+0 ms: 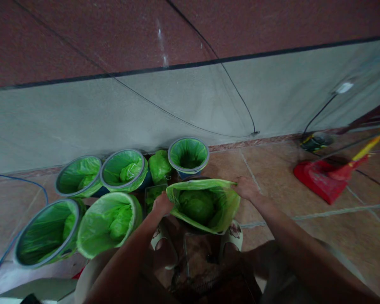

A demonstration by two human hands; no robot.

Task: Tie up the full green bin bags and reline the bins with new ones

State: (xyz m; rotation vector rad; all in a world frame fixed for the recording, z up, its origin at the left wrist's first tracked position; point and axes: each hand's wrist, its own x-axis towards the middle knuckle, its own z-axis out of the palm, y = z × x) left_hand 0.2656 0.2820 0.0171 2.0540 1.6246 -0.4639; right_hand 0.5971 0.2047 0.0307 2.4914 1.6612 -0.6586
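Holding a green bag (232, 206) open, a person's left hand (162, 204) and right hand (245, 188) grasp opposite ends of its rim, fingers clasping the plastic, just ahead of two slippers (234, 236) on the tiled floor (272, 169). Lined bins (137, 213) stand at left; a red dustpan (319, 181) rests at right.

Person's arms both reach fwd & down, hands apart, approx level, R a touch farther fwd. L hand (163, 204): fingers curled in tight, a firm grip, back of hand twd me. R hand (244, 188): same deal, fingertips clamped & pointing twd the L. L forearm (139, 247) slants fwd & in to its hand; R forearm (283, 226) comes in from the R on a longer diag. Wrists look abt straight. Finger detail's too dim to make out from here.
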